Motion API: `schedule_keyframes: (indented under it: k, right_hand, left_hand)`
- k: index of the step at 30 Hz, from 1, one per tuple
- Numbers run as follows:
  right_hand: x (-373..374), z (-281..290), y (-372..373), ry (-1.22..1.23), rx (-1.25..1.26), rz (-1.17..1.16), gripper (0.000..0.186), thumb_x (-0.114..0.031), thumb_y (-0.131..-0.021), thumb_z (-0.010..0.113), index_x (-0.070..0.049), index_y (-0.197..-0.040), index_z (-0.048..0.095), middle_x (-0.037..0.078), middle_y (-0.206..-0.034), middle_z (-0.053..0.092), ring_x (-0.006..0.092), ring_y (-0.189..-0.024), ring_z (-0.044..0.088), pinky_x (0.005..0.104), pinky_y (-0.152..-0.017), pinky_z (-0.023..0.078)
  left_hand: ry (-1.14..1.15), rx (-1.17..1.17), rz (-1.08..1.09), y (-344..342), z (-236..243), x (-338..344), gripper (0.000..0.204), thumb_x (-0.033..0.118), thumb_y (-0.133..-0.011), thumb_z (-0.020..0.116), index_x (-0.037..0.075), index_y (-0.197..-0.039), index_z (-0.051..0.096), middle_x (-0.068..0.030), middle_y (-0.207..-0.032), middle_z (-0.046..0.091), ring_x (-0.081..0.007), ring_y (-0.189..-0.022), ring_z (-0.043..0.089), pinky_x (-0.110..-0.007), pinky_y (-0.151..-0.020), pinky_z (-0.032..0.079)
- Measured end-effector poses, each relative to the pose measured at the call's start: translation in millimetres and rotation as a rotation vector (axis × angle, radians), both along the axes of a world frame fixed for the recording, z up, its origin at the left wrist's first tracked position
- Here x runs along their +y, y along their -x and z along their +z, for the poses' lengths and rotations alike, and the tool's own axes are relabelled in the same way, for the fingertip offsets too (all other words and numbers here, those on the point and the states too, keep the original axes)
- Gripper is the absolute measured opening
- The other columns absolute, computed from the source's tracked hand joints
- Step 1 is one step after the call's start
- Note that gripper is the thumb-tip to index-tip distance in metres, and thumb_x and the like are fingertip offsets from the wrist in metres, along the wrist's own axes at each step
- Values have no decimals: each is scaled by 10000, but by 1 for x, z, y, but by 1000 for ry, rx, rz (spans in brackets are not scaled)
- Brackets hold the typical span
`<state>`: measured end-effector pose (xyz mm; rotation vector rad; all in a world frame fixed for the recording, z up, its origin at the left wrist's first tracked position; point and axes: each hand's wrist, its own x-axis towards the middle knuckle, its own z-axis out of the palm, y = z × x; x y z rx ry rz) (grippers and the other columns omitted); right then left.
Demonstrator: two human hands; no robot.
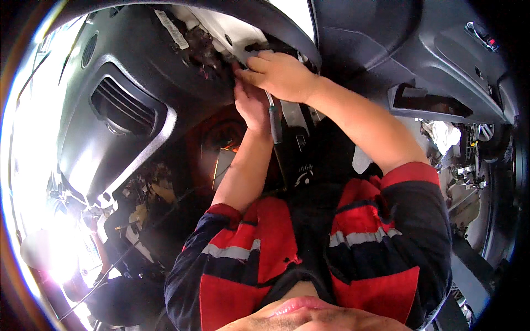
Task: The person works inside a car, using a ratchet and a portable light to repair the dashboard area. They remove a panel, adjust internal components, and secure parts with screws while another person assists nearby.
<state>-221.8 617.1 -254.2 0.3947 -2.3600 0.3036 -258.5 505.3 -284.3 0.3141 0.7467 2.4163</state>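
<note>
Both my hands are up under the edge of the grey dashboard panel [160, 60], beside exposed wiring [205, 55] and a white metal body edge [232, 33]. My left hand [252, 107] reaches up from below; its fingertips meet those of my right hand and are partly hidden. Its fingers look closed, but what they hold does not show. My right hand [284, 76] comes across from the right with curled fingers. A screwdriver-like tool with a dark handle [276, 124] hangs beneath it, its thin metal shaft running up into that hand. The tool's tip is hidden.
An air vent [122, 105] is set in the dashboard at left. An open door panel [441, 60] stands at upper right. A lit screen-like panel [222, 165] lies below my left forearm. Bright light glares at lower left, near another person's arm [99, 248].
</note>
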Motion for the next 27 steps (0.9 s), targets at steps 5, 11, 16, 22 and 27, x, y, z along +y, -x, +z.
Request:
schedule_keyframes:
  k: [5, 11, 16, 22, 27]
  right_hand:
    - [-3, 11, -10, 288, -153, 38, 323, -57, -815, 593, -71, -1134, 635, 108, -884, 554, 322, -826, 589, 418, -691, 490]
    - [-9, 23, -32, 365, -114, 106, 301, -13, -813, 578, -57, -1106, 629, 120, -893, 556, 337, -829, 594, 432, -682, 489]
    - [-25, 59, -42, 903, -166, 189, 328, 24, -860, 595, -36, -1182, 608, 132, -907, 550, 311, -803, 585, 366, -707, 492]
    - [-37, 101, -5, 671, 135, 182, 300, 11, -861, 604, -52, -1154, 620, 134, -894, 587, 312, -843, 595, 367, -737, 483]
    - [-46, 115, -15, 549, 259, 151, 289, 14, -854, 629, -42, -1138, 625, 131, -870, 592, 303, -800, 612, 358, -705, 491]
  left_hand:
    - [-3, -34, -30, 18, -21, -9, 472, 308, -997, 286, 114, -1402, 434, -104, -1338, 528, -271, -1290, 461, -430, -1097, 335]
    - [181, -6, -33, -11, 27, -19, 387, 301, -1004, 368, 75, -1294, 488, -140, -1319, 532, -295, -1254, 485, -453, -1090, 340]
    - [21, -287, -153, -24, 45, -30, 394, 357, -984, 415, 82, -1238, 537, -73, -1269, 581, -247, -1210, 515, -428, -1045, 374]
    - [241, -299, -202, -47, 55, -31, 269, 323, -958, 463, 103, -1070, 570, -31, -945, 581, -183, -789, 521, -313, -637, 385]
    - [267, -241, -165, -39, 44, -57, 139, 195, -949, 486, 64, -912, 511, -37, -696, 462, -163, -600, 439, -321, -559, 373]
